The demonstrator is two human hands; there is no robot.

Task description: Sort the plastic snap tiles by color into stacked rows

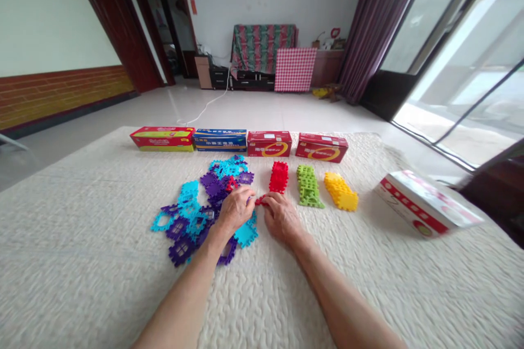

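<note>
My left hand (235,208) and my right hand (280,217) meet at a small red plastic tile (259,200), both pinching it just in front of a neat row of red tiles (279,176). My left hand rests over a loose heap of purple and cyan tiles (196,211). A green row of tiles (308,186) and a yellow row of tiles (340,191) lie to the right of the red one.
All of it lies on a cream quilted cover (102,251). Several flat cartons (240,143) stand in a line at the far edge. A white and red box (426,204) sits tilted at the right. Beyond are tiled floor, cabinet and curtains.
</note>
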